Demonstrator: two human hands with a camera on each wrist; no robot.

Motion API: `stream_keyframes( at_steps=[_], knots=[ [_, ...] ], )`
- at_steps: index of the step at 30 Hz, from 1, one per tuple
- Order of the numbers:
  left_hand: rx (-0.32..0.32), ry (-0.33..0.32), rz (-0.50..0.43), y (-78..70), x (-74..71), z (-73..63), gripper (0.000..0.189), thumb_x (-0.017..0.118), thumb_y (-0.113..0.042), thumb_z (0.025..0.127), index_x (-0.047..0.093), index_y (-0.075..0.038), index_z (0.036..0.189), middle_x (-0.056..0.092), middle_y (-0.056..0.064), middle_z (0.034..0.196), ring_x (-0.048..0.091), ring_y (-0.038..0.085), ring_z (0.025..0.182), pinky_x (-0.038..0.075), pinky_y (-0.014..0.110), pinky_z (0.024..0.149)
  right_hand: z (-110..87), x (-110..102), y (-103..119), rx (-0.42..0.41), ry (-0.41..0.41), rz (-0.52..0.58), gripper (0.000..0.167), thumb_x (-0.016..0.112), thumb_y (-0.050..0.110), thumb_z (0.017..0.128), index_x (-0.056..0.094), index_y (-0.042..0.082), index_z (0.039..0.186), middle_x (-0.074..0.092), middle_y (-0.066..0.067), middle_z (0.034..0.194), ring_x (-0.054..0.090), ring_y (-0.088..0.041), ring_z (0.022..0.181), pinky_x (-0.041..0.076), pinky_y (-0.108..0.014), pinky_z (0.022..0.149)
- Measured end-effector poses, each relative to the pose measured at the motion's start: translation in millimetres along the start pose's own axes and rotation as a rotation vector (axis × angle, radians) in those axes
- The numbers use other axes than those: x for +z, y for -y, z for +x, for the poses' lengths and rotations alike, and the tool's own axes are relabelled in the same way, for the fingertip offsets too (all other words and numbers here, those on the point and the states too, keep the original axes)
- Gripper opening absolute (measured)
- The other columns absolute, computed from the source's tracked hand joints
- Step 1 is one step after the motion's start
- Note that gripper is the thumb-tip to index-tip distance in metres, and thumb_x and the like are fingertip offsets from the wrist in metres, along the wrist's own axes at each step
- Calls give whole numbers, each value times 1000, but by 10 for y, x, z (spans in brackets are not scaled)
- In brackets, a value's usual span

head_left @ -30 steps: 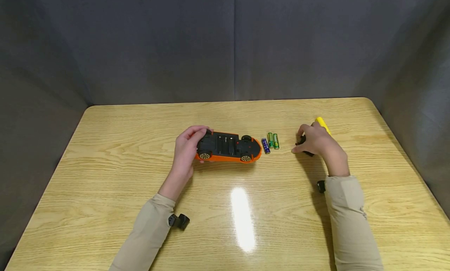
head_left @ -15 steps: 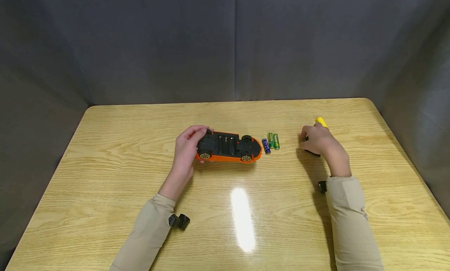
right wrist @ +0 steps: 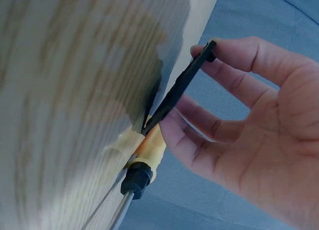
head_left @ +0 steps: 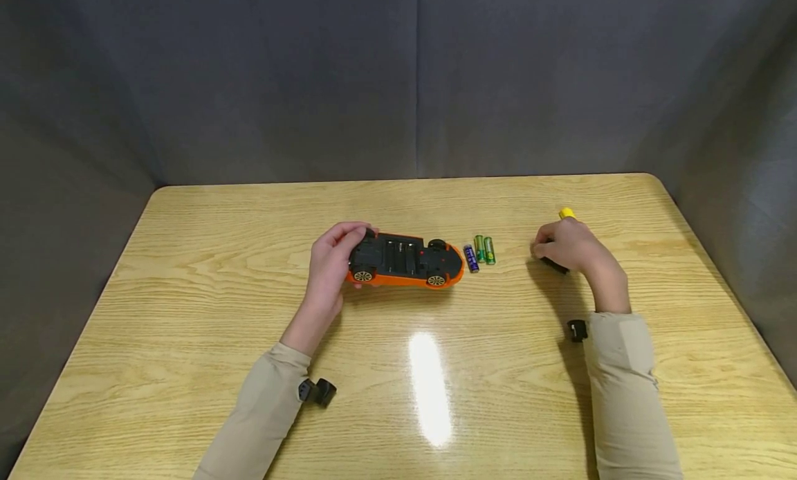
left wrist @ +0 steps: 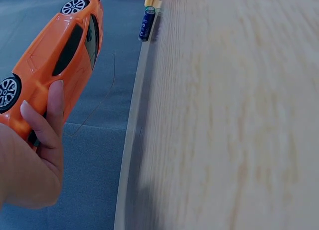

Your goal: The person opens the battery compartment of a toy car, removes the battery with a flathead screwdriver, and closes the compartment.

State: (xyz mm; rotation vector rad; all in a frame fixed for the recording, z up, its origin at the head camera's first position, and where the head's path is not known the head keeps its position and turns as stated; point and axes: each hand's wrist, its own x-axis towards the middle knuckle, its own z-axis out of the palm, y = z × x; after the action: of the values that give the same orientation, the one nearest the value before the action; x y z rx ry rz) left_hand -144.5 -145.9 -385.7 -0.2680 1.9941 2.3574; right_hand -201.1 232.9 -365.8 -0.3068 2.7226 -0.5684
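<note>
My left hand [head_left: 328,262] grips the rear end of an orange toy car [head_left: 406,281], which is turned upside down with its black underside up. An open battery compartment [head_left: 398,257] shows in the car's middle. My right hand [head_left: 575,248] pinches a thin black battery cover [right wrist: 182,88] between thumb and fingertips. In the right wrist view the cover is tilted, its lower end close over the table. Beside it lies a screwdriver [right wrist: 149,152] with a yellow handle, mostly hidden behind my right hand in the head view.
A purple-blue battery [head_left: 471,259] lies on the wooden table [head_left: 249,259] just right of the car's nose. Two green batteries, a left one [head_left: 479,249] and a right one [head_left: 489,250], lie side by side next to it. A grey curtain [head_left: 311,86] stands behind the table.
My right hand has closed its fingers on the black cover and shifted slightly right, tilting it. The left hand and the car have kept their place.
</note>
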Motion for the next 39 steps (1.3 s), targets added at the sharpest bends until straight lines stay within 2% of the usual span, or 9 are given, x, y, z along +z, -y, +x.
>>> stream_keyframes(
  at_steps=[6,13,17,22,26,31,34,36,39],
  knots=[
    [-3,-2,-1,3,3,0,24,61,-20,103,71,-3,117,69,8,114,67,22,81,45,22,39,3,3,20,-34,-22,55,13,61,5,98,69,-5,98,64,-8,78,49,-22,68,40,-35,64],
    [-2,-4,-6,4,3,9,23,61,-20,103,71,-4,117,71,8,114,68,22,82,46,21,39,2,-7,30,-34,-64,84,17,62,6,97,67,-9,102,68,-25,102,58,-34,87,47,-43,76],
    [-3,-5,-5,4,4,12,23,61,-20,103,71,-4,117,71,6,113,68,21,82,46,21,39,-24,-24,41,8,-75,114,21,65,14,101,66,-7,101,66,-20,98,55,-29,80,45,-40,69],
    [-5,-2,-5,2,3,8,23,61,-20,104,71,-4,117,72,6,114,68,22,85,46,22,39,-46,-26,61,54,-126,153,23,71,20,99,67,-2,95,64,-12,88,49,-22,70,41,-35,62],
    [-2,-3,-5,3,3,6,22,61,-20,103,71,-4,116,71,6,114,68,22,85,46,22,39,-68,-22,72,69,-216,160,22,74,19,96,70,-2,89,67,-11,83,50,-21,67,42,-34,60],
    [-1,-8,-3,5,6,8,21,61,-19,103,72,-5,115,71,6,113,68,21,83,46,21,38,-97,-34,98,74,-417,192,23,73,15,97,72,-6,89,69,-16,77,51,-15,59,41,-30,54],
    [-1,-7,-2,4,8,12,21,61,-20,103,72,-4,115,71,7,113,68,21,83,45,21,38,-104,-46,126,94,-529,286,24,72,16,99,71,-8,95,72,-17,83,58,-4,58,47,-20,53],
    [-3,-5,-3,3,8,12,21,61,-20,104,71,-4,115,71,7,114,68,21,83,45,21,38,-103,-57,147,104,-574,381,24,70,16,100,69,-9,99,72,-17,87,61,3,59,52,-14,57],
    [-5,-5,-3,8,5,12,21,61,-19,104,71,-4,115,71,7,114,68,21,84,45,21,38,-92,-72,164,112,-616,543,22,68,10,101,67,-12,103,70,-7,83,64,5,60,57,-14,61]
  ],
)
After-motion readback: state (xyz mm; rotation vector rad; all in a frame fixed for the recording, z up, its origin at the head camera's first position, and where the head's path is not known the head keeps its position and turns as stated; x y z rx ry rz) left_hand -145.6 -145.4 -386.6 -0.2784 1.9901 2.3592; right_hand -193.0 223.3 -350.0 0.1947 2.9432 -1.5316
